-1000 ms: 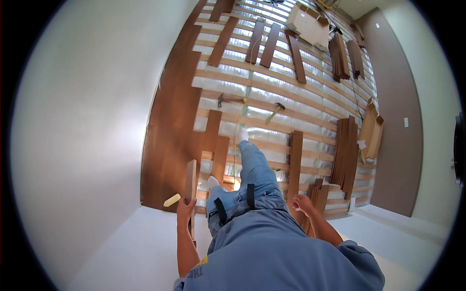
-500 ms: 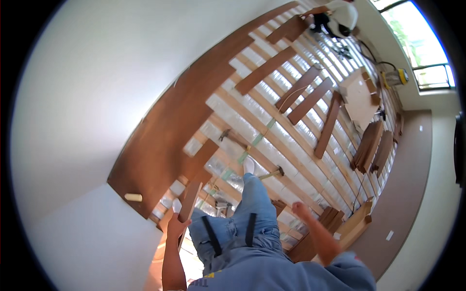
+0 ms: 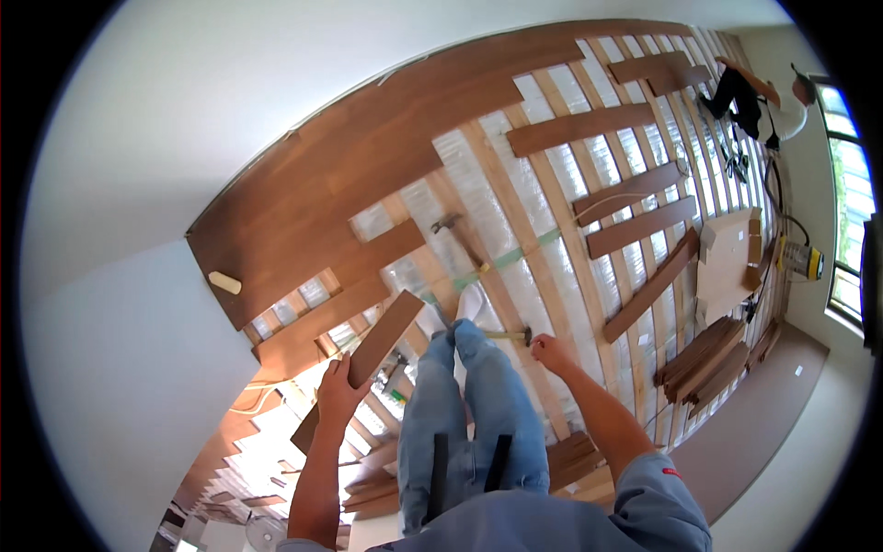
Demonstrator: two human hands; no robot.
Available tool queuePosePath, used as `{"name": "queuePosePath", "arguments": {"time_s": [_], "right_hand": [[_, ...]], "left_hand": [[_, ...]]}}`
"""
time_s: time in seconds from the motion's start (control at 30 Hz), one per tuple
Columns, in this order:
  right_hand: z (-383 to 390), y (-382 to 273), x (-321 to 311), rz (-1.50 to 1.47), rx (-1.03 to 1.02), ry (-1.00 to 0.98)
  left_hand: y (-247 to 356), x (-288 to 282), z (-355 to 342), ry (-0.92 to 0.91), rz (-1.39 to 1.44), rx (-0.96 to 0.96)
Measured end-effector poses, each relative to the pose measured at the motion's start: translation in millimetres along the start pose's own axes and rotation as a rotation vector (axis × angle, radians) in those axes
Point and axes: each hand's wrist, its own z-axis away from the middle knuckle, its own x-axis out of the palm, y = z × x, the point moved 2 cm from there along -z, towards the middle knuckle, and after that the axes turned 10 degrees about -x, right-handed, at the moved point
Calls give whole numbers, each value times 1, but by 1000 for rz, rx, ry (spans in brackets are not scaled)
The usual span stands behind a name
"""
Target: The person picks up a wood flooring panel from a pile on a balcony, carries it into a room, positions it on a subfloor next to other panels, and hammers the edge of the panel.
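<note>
My left hand (image 3: 340,391) grips a brown floorboard (image 3: 388,336) near its middle, thumb and fingers along its edges. The board slants over the joists beside my left leg. My right hand (image 3: 549,352) is closed, held out right of my legs; whatever it may hold is hidden. Close to its fingertips is the head of a hammer (image 3: 506,336), whose handle points toward my feet. A second hammer (image 3: 463,241) lies farther off, in front of my feet. Laid brown flooring (image 3: 368,152) runs along the left wall, its stepped edge facing the bare joists.
Loose boards (image 3: 642,225) lie across the wooden joists (image 3: 515,198) and silvery sheeting. Board stacks (image 3: 704,354) and an opened cardboard box (image 3: 727,262) are at right. A co-worker (image 3: 768,106) crouches far right near a yellow-topped vacuum (image 3: 800,260). A pale block (image 3: 224,282) rests on the flooring.
My view has turned, and both feet now show side by side. The floorboard in my left hand has swung forward and flatter. My right hand has come forward, close to the hammer head.
</note>
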Motion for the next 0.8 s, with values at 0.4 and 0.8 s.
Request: {"name": "queuePosePath", "arguments": {"time_s": [0.4,0.8], "right_hand": [[-417,78,137,615,-237,107],[-547,112,96,639,-635,-140]], "left_hand": [[108,270,-343,377,57,386],[293,464,-553,542,239,668]]}}
